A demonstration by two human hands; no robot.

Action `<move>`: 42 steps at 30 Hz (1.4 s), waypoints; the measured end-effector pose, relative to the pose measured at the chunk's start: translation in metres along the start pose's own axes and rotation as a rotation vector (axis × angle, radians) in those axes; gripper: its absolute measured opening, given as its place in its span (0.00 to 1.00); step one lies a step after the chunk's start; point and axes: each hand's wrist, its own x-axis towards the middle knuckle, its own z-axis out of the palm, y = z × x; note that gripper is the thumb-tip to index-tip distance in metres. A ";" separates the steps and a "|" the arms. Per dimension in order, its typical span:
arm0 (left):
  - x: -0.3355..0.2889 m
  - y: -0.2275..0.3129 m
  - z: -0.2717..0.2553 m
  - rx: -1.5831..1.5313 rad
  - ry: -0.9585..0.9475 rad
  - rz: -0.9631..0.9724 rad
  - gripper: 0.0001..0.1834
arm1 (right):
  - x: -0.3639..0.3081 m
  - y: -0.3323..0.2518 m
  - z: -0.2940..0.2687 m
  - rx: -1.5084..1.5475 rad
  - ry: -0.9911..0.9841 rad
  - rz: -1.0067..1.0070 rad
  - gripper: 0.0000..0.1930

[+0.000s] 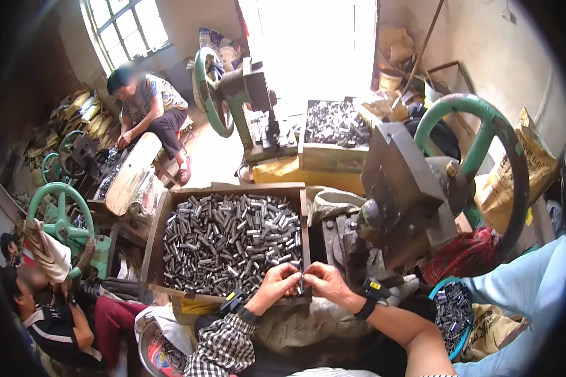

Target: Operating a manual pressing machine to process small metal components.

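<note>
My left hand (274, 288) and my right hand (328, 284) meet over the front right corner of a wooden box (149, 254). The fingers of both are closed in a pinch, and a small metal piece (301, 286) shows between the fingertips. Its exact shape is mostly hidden by the fingers. Short, shiny metal cylinders (229, 242) lie heaped in the box, just beyond my left hand. Both wrists wear dark bands with a small device on top. A checked sleeve covers my left forearm; the right one is bare.
A heavy press with a green handwheel (484, 119) stands close on my right. Another handwheel press (239, 94) stands beyond the box, beside a crate of metal pieces (336, 125). A blue basin (453, 314) holds dark pieces. Two people (148, 103) sit at the left, near green wheels (60, 213).
</note>
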 end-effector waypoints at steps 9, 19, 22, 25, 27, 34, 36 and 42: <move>0.002 0.007 0.003 0.004 0.003 0.013 0.10 | 0.000 -0.001 0.000 0.057 0.012 -0.003 0.07; 0.002 0.014 0.009 0.016 -0.007 0.022 0.11 | -0.003 -0.007 -0.002 0.044 0.029 -0.017 0.07; -0.002 0.008 0.006 0.038 0.021 0.008 0.11 | -0.004 -0.002 0.002 0.055 0.016 0.018 0.07; 0.002 0.008 0.004 0.011 0.014 0.014 0.11 | -0.001 -0.005 0.000 0.075 0.011 -0.018 0.07; 0.000 0.006 0.005 0.004 0.008 0.006 0.11 | -0.003 -0.006 0.000 -0.003 0.021 0.020 0.07; 0.001 0.007 0.007 0.041 0.015 0.008 0.10 | -0.004 -0.007 0.000 0.018 0.026 0.007 0.07; 0.000 0.010 0.007 0.031 0.013 0.015 0.10 | -0.003 -0.006 0.000 0.019 0.014 0.001 0.06; 0.004 0.010 0.008 0.024 0.013 0.005 0.10 | 0.000 -0.003 -0.001 0.028 0.024 -0.016 0.07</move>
